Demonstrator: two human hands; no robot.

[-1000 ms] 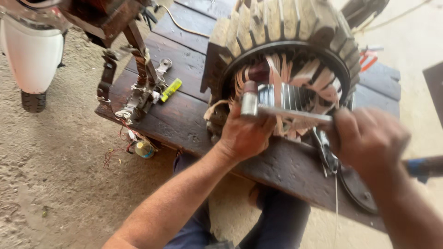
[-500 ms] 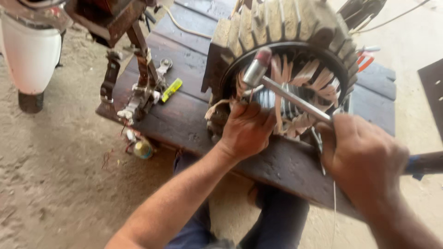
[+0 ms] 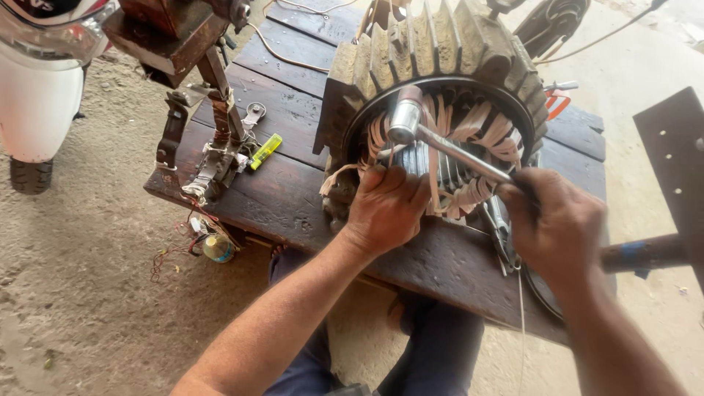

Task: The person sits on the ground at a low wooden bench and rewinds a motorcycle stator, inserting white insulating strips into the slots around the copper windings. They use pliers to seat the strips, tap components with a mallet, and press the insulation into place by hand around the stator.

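The steel hammer [image 3: 405, 117] hung with its head at the mouth of the finned motor housing [image 3: 433, 66], over the pale windings [image 3: 469, 132]. The right hand [image 3: 554, 224] gripped its handle low down. The left hand [image 3: 385, 205] pressed closed against the windings, upon the dark wooden bench [image 3: 293, 110].

hammer [image 3: 405, 121] handle end hidden in right hand [image 3: 561, 227]

Left hand [image 3: 385, 209] fingers curled, pressing; right hand [image 3: 557, 224] fisted, gripping.
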